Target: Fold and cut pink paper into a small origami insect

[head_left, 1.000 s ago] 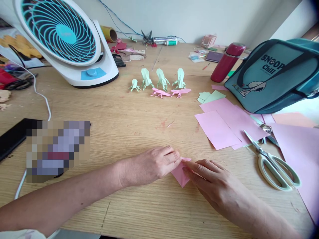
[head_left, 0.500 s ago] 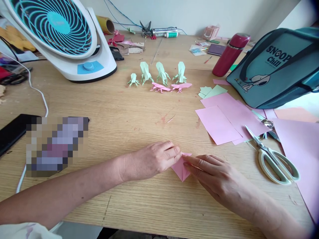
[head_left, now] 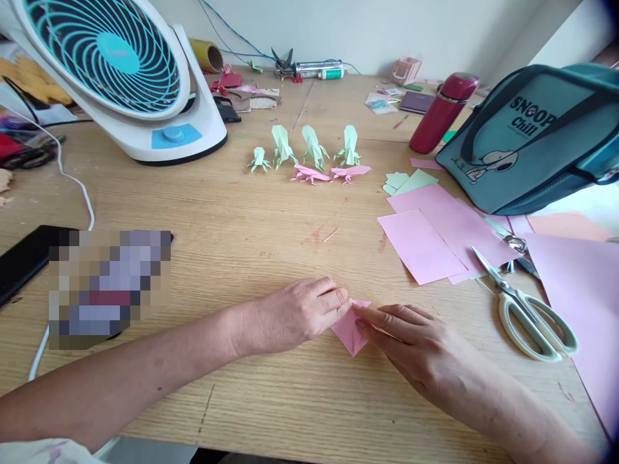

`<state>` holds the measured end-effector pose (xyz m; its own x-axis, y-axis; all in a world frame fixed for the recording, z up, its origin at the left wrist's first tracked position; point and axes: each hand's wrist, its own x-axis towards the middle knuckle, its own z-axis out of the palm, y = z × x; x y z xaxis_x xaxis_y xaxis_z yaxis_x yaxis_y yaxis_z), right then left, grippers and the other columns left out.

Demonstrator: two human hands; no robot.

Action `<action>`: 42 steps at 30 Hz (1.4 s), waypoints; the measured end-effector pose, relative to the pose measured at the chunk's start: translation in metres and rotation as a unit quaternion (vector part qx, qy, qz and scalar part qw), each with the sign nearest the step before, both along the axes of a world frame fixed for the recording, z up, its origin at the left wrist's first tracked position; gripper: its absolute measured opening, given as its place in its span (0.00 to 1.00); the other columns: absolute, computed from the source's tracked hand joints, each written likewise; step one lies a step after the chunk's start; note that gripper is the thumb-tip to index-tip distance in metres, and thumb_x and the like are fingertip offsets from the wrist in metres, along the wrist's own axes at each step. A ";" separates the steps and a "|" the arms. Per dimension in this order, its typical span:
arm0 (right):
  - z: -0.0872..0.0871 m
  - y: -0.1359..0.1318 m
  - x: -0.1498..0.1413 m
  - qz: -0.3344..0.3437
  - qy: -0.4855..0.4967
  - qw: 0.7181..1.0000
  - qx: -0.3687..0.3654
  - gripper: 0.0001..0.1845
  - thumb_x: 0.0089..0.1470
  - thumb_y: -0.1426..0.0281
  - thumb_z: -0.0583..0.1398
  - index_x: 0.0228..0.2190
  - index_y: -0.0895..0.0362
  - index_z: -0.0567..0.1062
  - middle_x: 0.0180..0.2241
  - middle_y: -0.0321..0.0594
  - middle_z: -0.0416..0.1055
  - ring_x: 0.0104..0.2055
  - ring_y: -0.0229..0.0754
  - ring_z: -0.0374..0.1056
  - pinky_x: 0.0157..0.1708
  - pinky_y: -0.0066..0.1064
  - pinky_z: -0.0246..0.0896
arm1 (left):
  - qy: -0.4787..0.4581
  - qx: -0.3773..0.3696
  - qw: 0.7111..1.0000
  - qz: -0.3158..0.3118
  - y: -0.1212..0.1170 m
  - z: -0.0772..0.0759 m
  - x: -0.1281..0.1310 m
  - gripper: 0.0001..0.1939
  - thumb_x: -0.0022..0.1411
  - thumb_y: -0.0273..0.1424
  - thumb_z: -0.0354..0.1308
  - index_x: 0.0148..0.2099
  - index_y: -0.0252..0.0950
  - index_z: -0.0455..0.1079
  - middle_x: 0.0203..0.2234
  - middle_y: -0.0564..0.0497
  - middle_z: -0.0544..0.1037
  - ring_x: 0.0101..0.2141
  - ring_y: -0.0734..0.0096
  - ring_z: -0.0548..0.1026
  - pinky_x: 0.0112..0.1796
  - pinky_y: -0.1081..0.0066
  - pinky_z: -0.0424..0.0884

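A small piece of folded pink origami paper (head_left: 349,336) lies on the wooden table, one pointed corner toward me. My left hand (head_left: 309,310) grips its upper left part, fingers pressed together over it. From the other side, my right hand (head_left: 411,345) has its thumb and fingertips closed on the paper's right half. The fingers hide much of the upper part and the right edge. Further back stand several pale green origami figures (head_left: 313,147) with thin legs. Just in front of them are two pink origami figures (head_left: 310,174).
Scissors (head_left: 525,309) lie to the right, beside pink paper sheets (head_left: 420,246). Behind these stand a teal bag (head_left: 527,148) and a red flask (head_left: 442,116). A white fan (head_left: 188,132) is at back left. A blurred-out phone (head_left: 111,283) and white cable (head_left: 80,183) lie left.
Both hands keep their hold on the pink paper, with barely any finger movement. The whole view has shifted very slightly.
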<state>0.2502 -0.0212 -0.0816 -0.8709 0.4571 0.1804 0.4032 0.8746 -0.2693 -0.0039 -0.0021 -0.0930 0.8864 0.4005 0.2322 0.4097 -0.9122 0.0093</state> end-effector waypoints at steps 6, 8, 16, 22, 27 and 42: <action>0.000 0.000 -0.003 -0.011 0.003 1.000 0.003 0.18 0.64 0.79 0.51 0.50 0.65 0.74 0.52 0.55 0.74 0.47 0.48 0.72 0.43 0.39 0.74 | 0.001 0.017 1.000 -0.006 0.000 -0.001 0.000 0.15 0.68 0.20 0.48 0.54 0.28 0.69 0.45 0.42 0.76 0.45 0.63 0.72 0.46 0.65 0.73; 0.001 0.000 -0.003 -0.012 0.004 1.000 0.001 0.18 0.64 0.79 0.51 0.50 0.63 0.75 0.52 0.54 0.74 0.47 0.48 0.73 0.43 0.40 0.74 | 0.009 0.020 1.000 -0.008 0.000 -0.001 0.000 0.15 0.69 0.20 0.47 0.55 0.27 0.68 0.46 0.42 0.77 0.45 0.63 0.72 0.47 0.65 0.73; 0.005 0.001 -0.003 -0.011 -0.004 1.000 0.008 0.17 0.64 0.79 0.50 0.47 0.62 0.76 0.53 0.54 0.73 0.46 0.49 0.74 0.43 0.42 0.75 | 0.016 -0.011 1.000 -0.001 -0.001 0.001 0.001 0.21 0.70 0.22 0.47 0.64 0.29 0.60 0.47 0.42 0.77 0.46 0.64 0.72 0.47 0.65 0.73; 0.004 -0.001 0.000 -0.009 -0.005 1.000 0.003 0.20 0.64 0.80 0.50 0.52 0.62 0.73 0.54 0.53 0.72 0.50 0.49 0.72 0.45 0.41 0.75 | 0.027 -0.002 1.000 0.010 -0.002 0.002 0.002 0.20 0.70 0.21 0.46 0.62 0.28 0.62 0.50 0.41 0.75 0.46 0.62 0.71 0.46 0.64 0.72; 0.000 -0.003 0.002 -0.012 -0.012 1.000 -0.008 0.21 0.65 0.80 0.49 0.56 0.64 0.70 0.55 0.54 0.71 0.53 0.50 0.70 0.48 0.41 0.73 | 0.042 0.003 0.999 0.013 -0.005 0.003 0.005 0.19 0.69 0.22 0.48 0.61 0.30 0.64 0.51 0.42 0.74 0.48 0.61 0.70 0.46 0.64 0.70; -0.006 -0.013 0.009 -0.027 -0.023 0.999 0.014 0.25 0.64 0.78 0.52 0.61 0.62 0.64 0.59 0.54 0.67 0.61 0.52 0.64 0.53 0.47 0.70 | 0.026 0.039 0.998 0.030 -0.010 -0.003 0.011 0.11 0.69 0.32 0.54 0.43 0.31 0.74 0.45 0.41 0.75 0.41 0.61 0.70 0.40 0.64 0.68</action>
<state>0.2588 -0.0338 -0.0878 -0.8531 0.4987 0.1533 0.4612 0.8583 -0.2249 0.0069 -0.0120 -0.0959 0.8728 0.4361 0.2193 0.4620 -0.8830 -0.0830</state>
